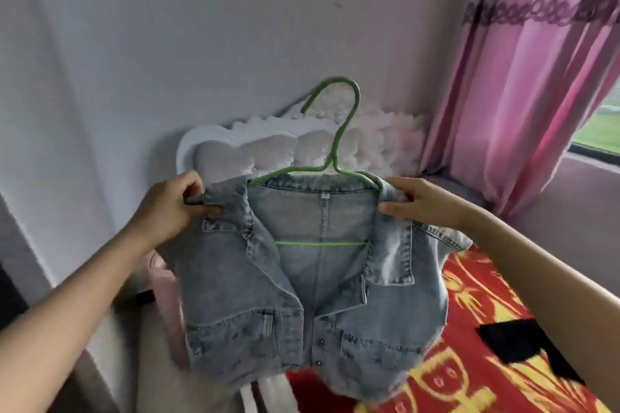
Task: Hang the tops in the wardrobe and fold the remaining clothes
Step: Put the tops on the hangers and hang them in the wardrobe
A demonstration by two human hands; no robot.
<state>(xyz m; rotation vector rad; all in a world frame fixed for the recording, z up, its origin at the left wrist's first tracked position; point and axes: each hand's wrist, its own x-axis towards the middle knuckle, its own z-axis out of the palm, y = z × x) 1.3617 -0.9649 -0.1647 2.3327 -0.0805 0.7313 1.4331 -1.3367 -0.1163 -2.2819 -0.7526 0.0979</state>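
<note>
Two grips point(174, 208) point(423, 203) on denim top's point(235, 295) edges

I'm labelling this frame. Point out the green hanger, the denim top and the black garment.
green hanger point(332, 159): head view, on the twist at its neck.
denim top point(228, 278): head view, on a front panel above its pocket.
black garment point(516, 342): head view, on its visible middle.

1. A light-blue denim jacket point(302, 295) sits on a green hanger point(335, 157), its collar open and the hook pointing up.
2. The left hand point(167, 208) pinches the jacket's left shoulder.
3. The right hand point(419, 201) holds the right shoulder, fingers curled on the denim.
4. Behind is a white tufted headboard point(268, 147) against the wall.
5. A red and yellow bedspread point(476, 312) lies below on the right, with a black cloth point(513, 339) on it.
6. A pink curtain point(523, 94) hangs at the right.
</note>
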